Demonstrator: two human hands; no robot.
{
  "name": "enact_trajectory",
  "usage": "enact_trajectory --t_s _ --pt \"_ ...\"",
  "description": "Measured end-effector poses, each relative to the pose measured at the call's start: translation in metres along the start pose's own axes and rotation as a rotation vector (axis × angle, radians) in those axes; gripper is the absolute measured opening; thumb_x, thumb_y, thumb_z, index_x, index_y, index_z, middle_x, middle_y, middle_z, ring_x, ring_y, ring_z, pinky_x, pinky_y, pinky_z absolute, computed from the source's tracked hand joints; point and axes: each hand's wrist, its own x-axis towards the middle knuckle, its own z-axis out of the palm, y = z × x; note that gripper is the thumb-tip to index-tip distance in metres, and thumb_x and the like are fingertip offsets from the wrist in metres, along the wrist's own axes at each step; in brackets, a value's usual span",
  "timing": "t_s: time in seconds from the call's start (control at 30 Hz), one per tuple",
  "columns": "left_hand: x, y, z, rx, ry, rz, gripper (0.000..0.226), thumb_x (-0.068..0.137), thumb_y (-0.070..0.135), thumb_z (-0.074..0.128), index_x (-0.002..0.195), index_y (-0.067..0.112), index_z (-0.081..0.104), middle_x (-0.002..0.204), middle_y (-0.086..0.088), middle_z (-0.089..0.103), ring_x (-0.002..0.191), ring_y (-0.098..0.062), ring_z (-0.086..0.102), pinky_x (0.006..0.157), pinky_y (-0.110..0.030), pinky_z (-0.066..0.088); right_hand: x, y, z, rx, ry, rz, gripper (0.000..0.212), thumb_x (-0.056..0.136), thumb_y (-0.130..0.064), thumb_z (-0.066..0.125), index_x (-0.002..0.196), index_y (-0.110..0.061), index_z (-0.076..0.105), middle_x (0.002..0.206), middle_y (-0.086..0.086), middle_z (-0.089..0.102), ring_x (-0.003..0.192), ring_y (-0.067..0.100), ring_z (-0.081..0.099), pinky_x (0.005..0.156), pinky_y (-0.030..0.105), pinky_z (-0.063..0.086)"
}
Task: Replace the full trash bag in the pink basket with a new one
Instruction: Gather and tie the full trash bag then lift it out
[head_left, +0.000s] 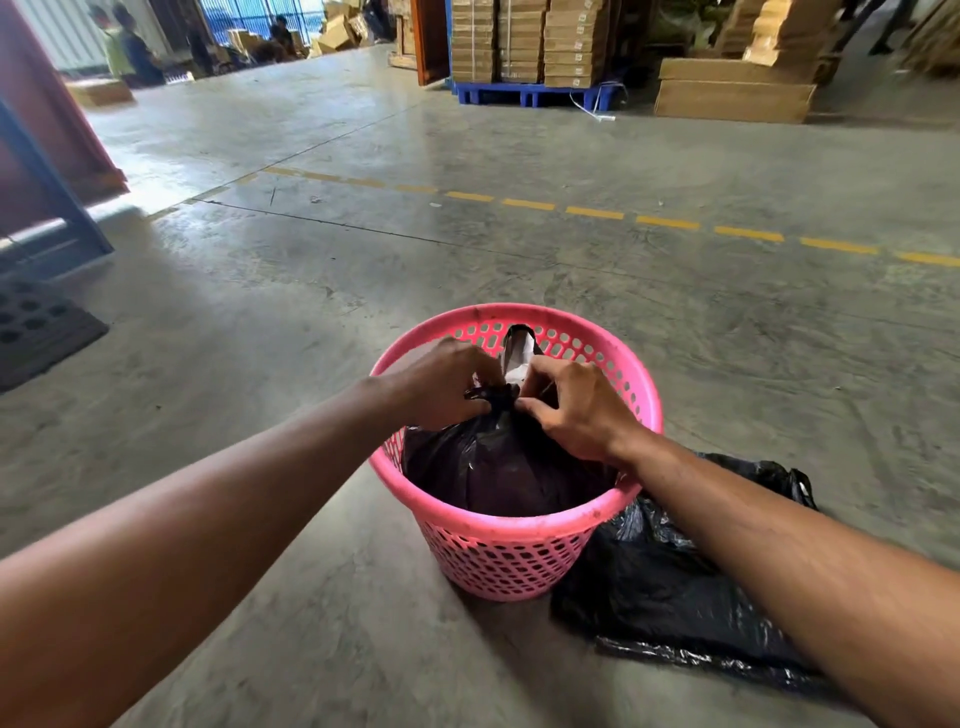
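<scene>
Two bare forearms reach in from the near edge toward one pink basket (511, 530) standing on the concrete floor (311, 597). Just right of it, touching its base, one spare bag (670, 597) lies flat and crumpled on the floor, black and glossy, partly under the right forearm. The basket is round, with a solid rim and walls pierced by rows of small holes. Inside it sits one full bag (498, 467), black, bulging and wrinkled, filling the basket nearly to the rim, its top gathered into a twisted neck. The left hand (441, 384) is clenched on that neck from the left; the right hand (571, 405) pinches it from the right with thumb and fingers. One loop of the bag, showing something pale inside, stands up between the hands. Beyond, one dashed yellow line (597, 212) crosses the floor. Farther off, stacked cartons (524, 41) rest on one blue pallet (530, 94), and blurred people stand at far left.
</scene>
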Motion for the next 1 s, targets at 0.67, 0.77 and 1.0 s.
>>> enact_trajectory --t_s 0.67,0.77,1.0 --pt "0.006 0.0 0.018 -0.031 0.029 -0.024 0.023 0.078 0.037 0.066 0.097 0.027 0.074 0.092 0.001 0.076 0.086 -0.021 0.07 0.079 -0.036 0.053 -0.034 0.033 -0.051 -0.235 0.238 0.571 0.052 0.089 -0.049 0.06 0.13 -0.021 0.046 0.129 0.019 0.059 0.11 0.042 0.065 0.086 0.042 0.049" --pt "0.011 0.006 0.022 -0.087 0.167 -0.058 0.018 0.079 0.021 0.057 0.085 0.011 0.07 0.085 -0.011 0.074 0.082 -0.035 0.068 0.069 -0.037 0.046 -0.039 0.039 -0.035 -0.095 0.197 0.622 0.039 0.094 -0.035 0.055 0.13 -0.018 0.052 0.125 0.019 0.069 0.11 0.039 0.065 0.085 0.039 0.048" --pt "0.016 0.018 -0.021 -0.123 0.505 -0.181 0.021 0.087 0.02 0.063 0.106 0.014 0.071 0.105 -0.011 0.072 0.094 -0.037 0.067 0.076 -0.038 0.048 -0.04 0.038 -0.029 -0.048 0.263 0.636 0.03 0.094 -0.034 0.053 0.12 -0.022 0.058 0.116 0.015 0.073 0.104 0.038 0.067 0.075 0.037 0.045"
